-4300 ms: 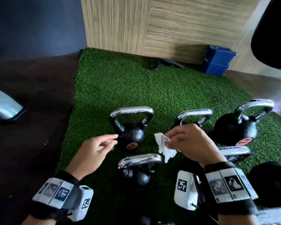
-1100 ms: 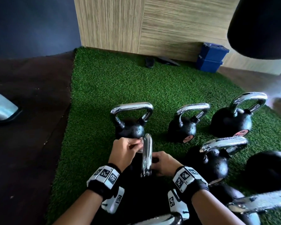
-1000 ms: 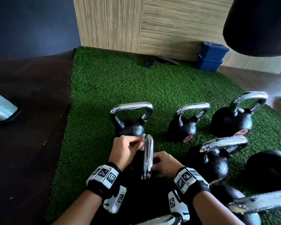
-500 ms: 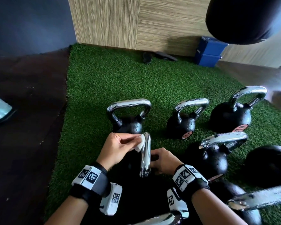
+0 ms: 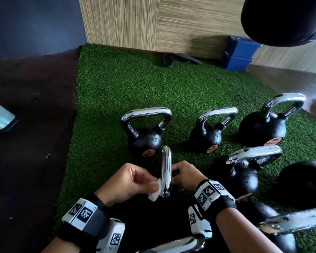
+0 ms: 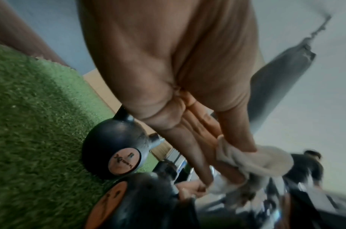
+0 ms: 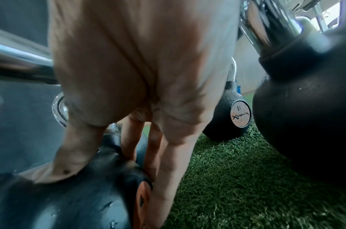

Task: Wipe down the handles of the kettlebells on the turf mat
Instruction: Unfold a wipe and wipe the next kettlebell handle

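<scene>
A small black kettlebell stands nearest me on the green turf mat (image 5: 117, 88), its chrome handle (image 5: 166, 170) seen edge-on. My left hand (image 5: 150, 183) pinches a white wipe (image 5: 154, 193) against the near end of that handle. In the left wrist view the wipe (image 6: 252, 161) is bunched under thumb and fingers on the chrome. My right hand (image 5: 182, 172) reaches behind the handle and grips the kettlebell's black body (image 7: 80, 193), thumb on top and fingers down its side.
Several more kettlebells stand on the turf: one just beyond (image 5: 144, 139), others to the right (image 5: 206, 137) (image 5: 263, 128) (image 5: 243, 176). Chrome handles lie close at the bottom edge (image 5: 295, 221). Blue boxes (image 5: 239, 53) sit by the wood wall. A punching bag (image 5: 281, 19) hangs top right.
My left hand has slid the wipe along the handle from its far end toward me. The right hand stays on the kettlebell body. Earlier the wipe was in my right hand.
</scene>
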A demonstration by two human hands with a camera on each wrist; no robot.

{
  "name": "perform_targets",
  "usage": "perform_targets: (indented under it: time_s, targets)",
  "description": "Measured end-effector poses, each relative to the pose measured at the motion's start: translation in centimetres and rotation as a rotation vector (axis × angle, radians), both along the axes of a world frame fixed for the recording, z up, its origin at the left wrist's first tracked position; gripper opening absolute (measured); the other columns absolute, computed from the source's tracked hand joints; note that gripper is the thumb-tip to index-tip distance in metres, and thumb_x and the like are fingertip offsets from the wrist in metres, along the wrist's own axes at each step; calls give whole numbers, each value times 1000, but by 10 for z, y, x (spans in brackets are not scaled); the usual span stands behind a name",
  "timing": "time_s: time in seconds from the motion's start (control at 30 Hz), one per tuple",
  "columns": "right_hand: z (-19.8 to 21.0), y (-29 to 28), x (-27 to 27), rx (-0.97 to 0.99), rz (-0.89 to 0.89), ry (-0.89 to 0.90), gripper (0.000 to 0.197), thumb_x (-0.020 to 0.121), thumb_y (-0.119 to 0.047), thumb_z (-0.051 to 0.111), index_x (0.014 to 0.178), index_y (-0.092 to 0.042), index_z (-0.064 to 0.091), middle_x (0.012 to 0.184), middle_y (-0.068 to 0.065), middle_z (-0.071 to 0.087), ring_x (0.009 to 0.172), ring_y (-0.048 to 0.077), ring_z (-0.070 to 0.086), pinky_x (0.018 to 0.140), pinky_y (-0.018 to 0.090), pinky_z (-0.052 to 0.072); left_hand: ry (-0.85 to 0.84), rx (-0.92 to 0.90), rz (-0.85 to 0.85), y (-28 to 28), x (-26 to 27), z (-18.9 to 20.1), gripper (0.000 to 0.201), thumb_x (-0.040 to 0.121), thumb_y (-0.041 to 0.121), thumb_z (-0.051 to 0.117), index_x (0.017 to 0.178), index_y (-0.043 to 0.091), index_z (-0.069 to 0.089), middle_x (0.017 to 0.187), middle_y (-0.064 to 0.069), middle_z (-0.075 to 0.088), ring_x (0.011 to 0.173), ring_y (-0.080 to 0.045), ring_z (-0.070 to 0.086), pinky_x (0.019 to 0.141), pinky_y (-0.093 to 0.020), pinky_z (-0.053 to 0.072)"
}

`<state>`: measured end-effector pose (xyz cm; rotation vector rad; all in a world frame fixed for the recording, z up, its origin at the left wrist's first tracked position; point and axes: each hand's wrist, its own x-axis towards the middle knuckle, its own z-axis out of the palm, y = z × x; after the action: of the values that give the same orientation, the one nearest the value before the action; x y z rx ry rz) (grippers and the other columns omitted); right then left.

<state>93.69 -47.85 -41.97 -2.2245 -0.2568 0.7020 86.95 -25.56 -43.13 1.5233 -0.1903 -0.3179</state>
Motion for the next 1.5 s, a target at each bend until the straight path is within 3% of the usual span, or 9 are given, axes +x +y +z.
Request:
perform_targets:
  time_s: [0.27,0.47,0.63,0.77,0.97,1.07,1.27,1.37,1.5]
  targets:
    - [-3,3,3,-13,-18,42,12,73,-24,84,75,-34,78,76,4,74,67,12,68,74,40,64,-147,244,100,-1,-29,-14,23,67,36,93,88,36,83,92,12,80,91,-7,77,86,-22,58]
    - [1,5,-2,-95,81,-28,13,72,-48,79,80,-52,71,74,-18,72,69,-3,65,67,18,53,-190,387,68,8,-22,-15,26,73,27,91,91,44,81,88,19,79,86,1,74,80,-13,53]
    - [40,-7,10,-313,77,-259,15,80,-35,79,93,-30,78,85,-17,71,85,5,68,75,20,53,-164,117,180,18,-5,10,23,75,27,85,99,25,83,99,0,81,94,-12,76,86,-19,56]
    - [81,-5,11,154,-38,-408,7,79,-16,82,81,-16,75,68,-6,70,58,-7,60,56,12,48,-179,-106,321,16,7,31,30,75,33,81,104,24,82,104,-7,80,92,-15,74,81,-22,59]
    - [97,28,3,565,30,-353,32,69,-27,88,98,-34,78,93,-1,79,80,42,73,74,58,60,-199,-252,417,-1,22,51,31,72,35,83,99,23,81,95,-6,80,86,-12,74,76,-23,59]
    - [92,32,4,601,-6,-352,35,62,-36,88,97,-36,78,95,-1,79,81,29,77,75,49,63,-202,-248,466,-6,24,57,23,68,37,82,88,26,81,87,-4,80,80,-11,75,72,-20,58]
    - [90,26,5,587,-143,-352,29,73,5,82,92,-16,76,92,6,78,81,28,75,74,37,63,-252,-75,269,-1,23,49,20,96,28,67,113,31,77,112,-1,78,105,-13,72,86,-24,57]
    - [82,9,13,528,-267,-308,25,76,7,79,100,0,74,91,22,76,64,16,72,64,28,61,-256,324,115,11,20,23,60,85,23,74,135,51,55,139,22,61,129,6,53,105,-31,51]
    - [42,-5,21,334,-364,-202,22,77,-2,82,97,-2,74,80,9,73,53,7,67,59,24,61,-106,584,-246,-1,19,-16,147,57,39,99,162,31,-4,168,12,21,152,0,22,126,-36,26]
